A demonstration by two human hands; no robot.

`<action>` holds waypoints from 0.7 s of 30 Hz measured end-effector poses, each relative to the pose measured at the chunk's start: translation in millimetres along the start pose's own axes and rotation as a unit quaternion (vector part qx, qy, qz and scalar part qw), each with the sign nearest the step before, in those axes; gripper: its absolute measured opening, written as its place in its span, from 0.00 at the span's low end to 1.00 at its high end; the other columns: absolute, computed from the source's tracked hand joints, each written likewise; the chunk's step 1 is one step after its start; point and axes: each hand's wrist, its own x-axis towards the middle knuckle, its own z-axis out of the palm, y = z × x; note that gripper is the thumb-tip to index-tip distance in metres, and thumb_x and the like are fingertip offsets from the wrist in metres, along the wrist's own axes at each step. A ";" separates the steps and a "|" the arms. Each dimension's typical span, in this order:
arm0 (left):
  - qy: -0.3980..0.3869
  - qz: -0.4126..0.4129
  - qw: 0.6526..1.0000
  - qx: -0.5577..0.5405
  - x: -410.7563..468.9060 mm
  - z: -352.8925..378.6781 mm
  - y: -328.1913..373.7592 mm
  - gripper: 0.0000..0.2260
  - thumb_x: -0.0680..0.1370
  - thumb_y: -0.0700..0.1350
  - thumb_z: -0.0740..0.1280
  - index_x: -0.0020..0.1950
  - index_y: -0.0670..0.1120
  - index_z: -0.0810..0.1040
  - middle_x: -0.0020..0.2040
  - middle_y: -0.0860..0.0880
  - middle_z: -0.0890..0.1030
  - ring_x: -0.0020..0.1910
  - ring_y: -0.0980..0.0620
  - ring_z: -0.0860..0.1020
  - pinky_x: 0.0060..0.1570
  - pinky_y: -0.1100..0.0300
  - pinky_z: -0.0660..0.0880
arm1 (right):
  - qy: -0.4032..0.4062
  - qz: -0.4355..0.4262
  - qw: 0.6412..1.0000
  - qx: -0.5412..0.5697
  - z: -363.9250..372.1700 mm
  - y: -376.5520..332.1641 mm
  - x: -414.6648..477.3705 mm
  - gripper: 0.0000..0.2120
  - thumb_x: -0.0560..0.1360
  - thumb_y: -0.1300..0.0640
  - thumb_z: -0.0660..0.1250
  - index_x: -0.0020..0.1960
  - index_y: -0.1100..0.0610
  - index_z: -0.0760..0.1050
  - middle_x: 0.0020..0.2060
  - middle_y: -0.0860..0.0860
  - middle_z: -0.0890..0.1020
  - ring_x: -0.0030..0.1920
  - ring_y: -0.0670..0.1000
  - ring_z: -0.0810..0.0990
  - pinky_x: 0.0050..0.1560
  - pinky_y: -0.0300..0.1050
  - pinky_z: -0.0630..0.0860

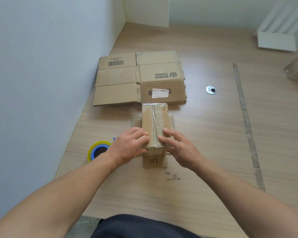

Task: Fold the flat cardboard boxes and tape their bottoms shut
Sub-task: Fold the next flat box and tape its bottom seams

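While the left hand (pixel 129 145) and right hand (pixel 179 150) press open-fingered on the upturned box (pixel 150 121) mid-surface (pixel 205 134), just before the stack (pixel 120 79), rub the tape (pixel 155 115) firmly down over the near edge.

Matt cardboard box (pixel 153 121), glossy tape seam (pixel 155 117)

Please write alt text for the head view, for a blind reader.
The left hand and right hand press the clear-taped seam of a small brown cardboard box. A yellow tape roll with a blue core lies left of it; flattened brown cardboard boxes lie beyond.
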 end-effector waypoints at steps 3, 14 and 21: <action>-0.001 0.031 0.999 0.012 0.9 -1.7 -6.1 0.20 0.67 0.48 0.80 0.55 0.43 0.80 0.53 0.45 0.81 0.53 0.45 0.78 0.55 0.52 0.78 | -0.010 -0.034 0.999 -0.007 -8.4 3.0 2.5 0.35 0.66 0.62 0.81 0.68 0.49 0.71 0.67 0.60 0.77 0.65 0.67 0.76 0.62 0.63 0.75; 0.037 -0.086 0.993 -0.066 -8.8 13.8 1.5 0.23 0.66 0.42 0.81 0.59 0.48 0.80 0.58 0.44 0.81 0.55 0.45 0.78 0.53 0.51 0.80 | 0.020 -0.038 0.998 -0.051 -5.9 2.4 8.9 0.32 0.63 0.60 0.82 0.64 0.50 0.76 0.60 0.59 0.81 0.58 0.65 0.81 0.52 0.61 0.81; 0.074 -0.443 0.847 -0.286 -10.2 12.4 46.3 0.24 0.76 0.40 0.73 0.70 0.54 0.76 0.60 0.56 0.75 0.56 0.53 0.79 0.59 0.57 0.77 | 0.085 0.021 0.989 -0.120 13.5 -26.4 3.4 0.22 0.69 0.48 0.72 0.62 0.52 0.80 0.59 0.56 0.81 0.52 0.62 0.78 0.49 0.58 0.80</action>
